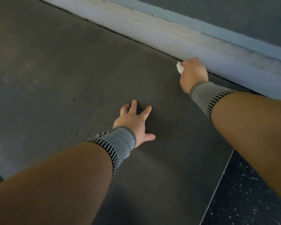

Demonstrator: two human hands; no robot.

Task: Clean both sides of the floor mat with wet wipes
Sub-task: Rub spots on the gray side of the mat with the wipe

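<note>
Two hands reached out over the dark grey floor mat (75, 75), which filled most of the view. The left hand (133, 122) lay flat on the mat near the middle of the frame, its fingers straight and spread wide, the thumb angled off to the right, holding nothing and pressing palm-down on the surface. The right hand (193, 73) was stretched further forward, at the far edge of the mat, where it met the base of the wall. Its fingers were curled round a small bunched white wet wipe (180, 67), a part of which stuck out on the left side of the hand; the hand was slightly blurred, so how the fingertips lay could not be told. Each wrist wore a knitted grey wristband with black-striped edges, the left wristband (115, 143) and the right wristband (206, 96), and both forearms were bare.

The mat's surface was matte with faint scuffs and a fine ribbed texture showing just beside the left hand. Along its far edge ran a pale skirting strip (169, 34), worn and patchy in places, and above that a dark grey-blue wall (234, 12). At the lower right the mat ended in a straight edge, beyond which lay a black floor (250, 192) speckled with white flecks; a sliver of the same floor showed at the lower left.
</note>
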